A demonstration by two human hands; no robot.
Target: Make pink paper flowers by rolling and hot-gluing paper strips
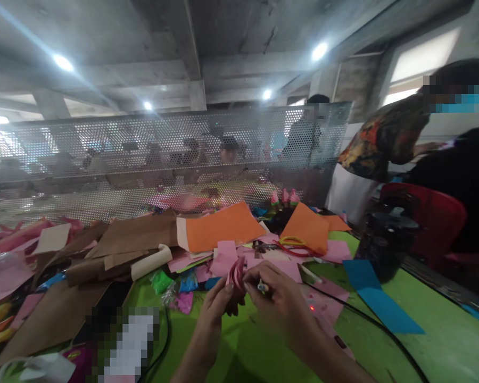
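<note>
My left hand (219, 300) is closed around a folded pink paper piece (236, 276), held just above the green table (423, 346). My right hand (277, 298) is next to it, fingers pinched on a small pale object (262, 287) that touches the pink paper. Both hands sit near the table's middle, in front of a heap of pink paper sheets (227, 255).
Orange sheets (219, 226), brown card (135, 234) and blue paper (377, 298) lie around. A black cable (367, 319) crosses the table on the right. A perforated metal screen (163, 154) stands behind. Another person (387, 138) bends over at the right, near a red chair (435, 218).
</note>
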